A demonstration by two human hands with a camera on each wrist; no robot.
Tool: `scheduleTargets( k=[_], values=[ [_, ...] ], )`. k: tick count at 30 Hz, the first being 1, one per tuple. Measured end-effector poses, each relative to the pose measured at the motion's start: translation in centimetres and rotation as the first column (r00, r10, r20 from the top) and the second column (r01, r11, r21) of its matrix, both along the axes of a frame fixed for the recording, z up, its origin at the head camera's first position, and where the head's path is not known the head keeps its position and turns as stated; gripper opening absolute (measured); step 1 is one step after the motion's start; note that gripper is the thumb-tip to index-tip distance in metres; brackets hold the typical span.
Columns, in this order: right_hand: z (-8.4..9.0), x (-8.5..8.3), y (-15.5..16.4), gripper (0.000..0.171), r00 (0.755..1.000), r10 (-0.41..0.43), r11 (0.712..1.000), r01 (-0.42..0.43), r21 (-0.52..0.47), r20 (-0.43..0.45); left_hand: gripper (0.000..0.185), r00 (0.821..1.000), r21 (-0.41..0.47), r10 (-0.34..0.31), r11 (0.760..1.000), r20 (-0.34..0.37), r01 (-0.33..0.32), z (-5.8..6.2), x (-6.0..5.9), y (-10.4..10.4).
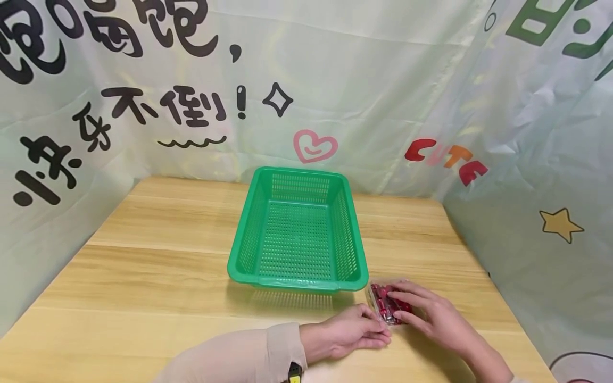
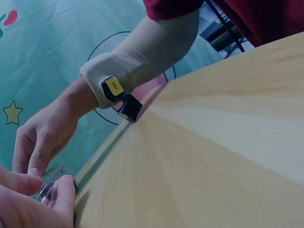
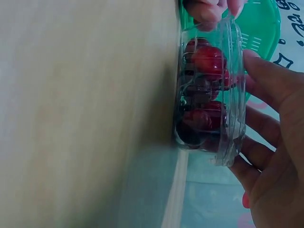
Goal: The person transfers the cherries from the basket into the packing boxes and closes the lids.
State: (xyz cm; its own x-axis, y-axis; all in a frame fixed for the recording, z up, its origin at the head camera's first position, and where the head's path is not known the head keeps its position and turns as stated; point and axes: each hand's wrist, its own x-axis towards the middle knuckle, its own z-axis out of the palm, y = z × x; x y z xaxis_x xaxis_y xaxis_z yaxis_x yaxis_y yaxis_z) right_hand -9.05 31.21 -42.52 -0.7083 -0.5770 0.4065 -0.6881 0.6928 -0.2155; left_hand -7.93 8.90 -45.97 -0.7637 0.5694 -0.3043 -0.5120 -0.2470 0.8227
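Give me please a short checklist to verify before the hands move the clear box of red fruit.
1. Both hands on box: right hand rests on the clear box, left hand touches its near corner: ok.
2. Lid closed: cannot tell.
3. Box flat on the table: ok.
4. Green basket has nothing inside: ok.
5. Basket near the box: ok.

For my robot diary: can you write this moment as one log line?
both hands on clear box of red fruit | left hand pinches edge | right hand on top | green basket empty
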Motion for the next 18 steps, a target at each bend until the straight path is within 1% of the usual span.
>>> scheduleTargets(
  k=[2, 6, 12, 18],
  values=[
    [-0.07, 0.08, 0.01, 0.045, 1.000, -0.016, 1.000, 0.016, 0.014, -0.008, 0.010, 1.000, 0.004, 0.009, 1.000, 0.000, -0.009, -0.09, -0.02, 0.04],
    [-0.20, 0.15, -0.01, 0.044, 0.999, -0.038, 0.999, 0.038, 0.020, -0.006, 0.009, 1.000, 0.006, 0.002, 1.000, 0.008, -0.002, -0.19, -0.07, 0.03],
    [-0.28, 0.03, -0.16, 0.040, 0.999, -0.045, 0.999, 0.045, 0.013, 0.010, 0.006, 1.000, 0.021, 0.001, 1.000, 0.010, -0.001, -0.23, -0.06, 0.06],
    [-0.19, 0.05, -0.25, 0.040, 0.998, -0.057, 0.998, 0.057, 0.011, 0.025, 0.007, 1.000, 0.026, 0.022, 0.999, 0.007, -0.022, -0.20, 0.10, 0.16]
  ],
)
